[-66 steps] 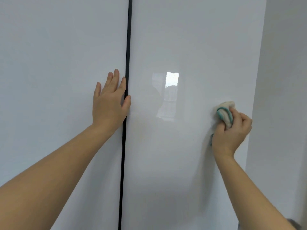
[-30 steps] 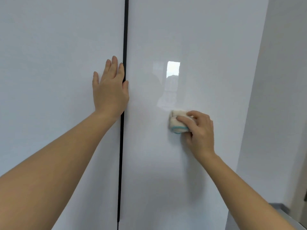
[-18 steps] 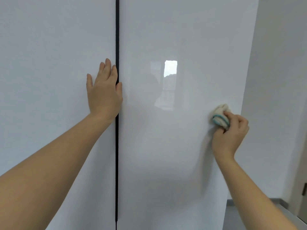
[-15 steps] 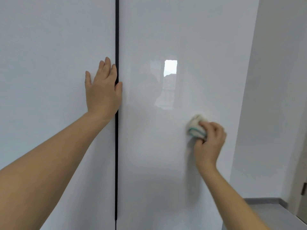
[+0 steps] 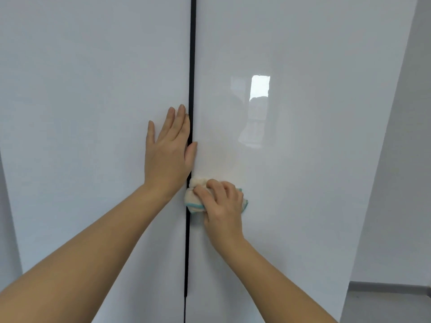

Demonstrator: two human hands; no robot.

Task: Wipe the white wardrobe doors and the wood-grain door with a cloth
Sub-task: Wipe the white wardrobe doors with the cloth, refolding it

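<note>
Left hand (image 5: 168,157) flat on left wardrobe door (image 5: 93,136), right hand (image 5: 221,206) gripping cloth (image 5: 193,199) against right door (image 5: 303,159)

This looks like a room in a home. It has tall glossy white wardrobe doors (image 5: 303,183) beside a plain white wall (image 5: 408,159) and grey floor (image 5: 384,306).

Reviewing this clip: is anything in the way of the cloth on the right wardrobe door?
Only the left hand: flat on the left door, its thumb crosses the dark gap just above the cloth, which the right hand grips. The rest of the right door shows nothing in its path.
</note>
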